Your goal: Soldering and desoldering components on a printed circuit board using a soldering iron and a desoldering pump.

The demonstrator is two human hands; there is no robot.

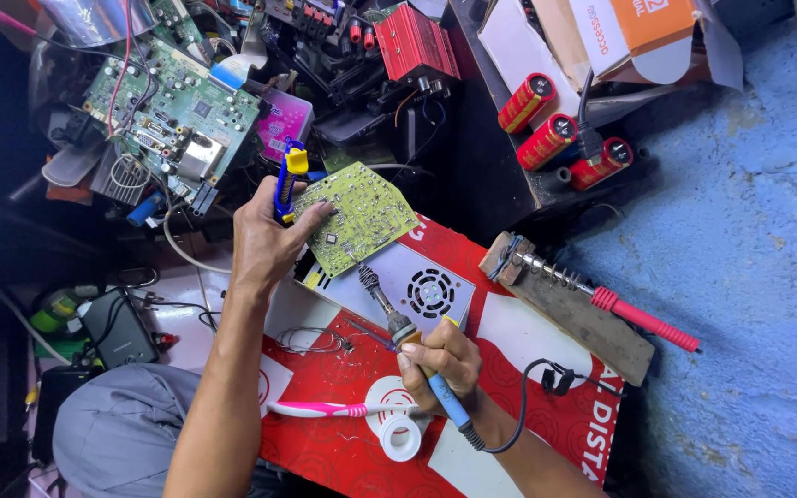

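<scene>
Now left hand (265, 242) closed on yellow-green rectangular circuit board (362, 217), maybe also blue-yellow tool (288, 180); right hand (440, 361) closed round blue-handled soldering iron (408, 337), tip just below board.

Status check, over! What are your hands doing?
Left hand holding yellow-green circuit board, blue-yellow tool alongside. Right hand gripping soldering iron, tip at board edge. Nothing blocking.

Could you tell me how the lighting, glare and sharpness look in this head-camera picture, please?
Head view: even, bright light on the yellow-green circuit board, held by the left hand, and on the soldering iron in the right hand; both sharp, no motion blur. The left edge sinks into deep shadow. Mild glare on the white tape roll. The blue wall looks slightly soft.
</scene>
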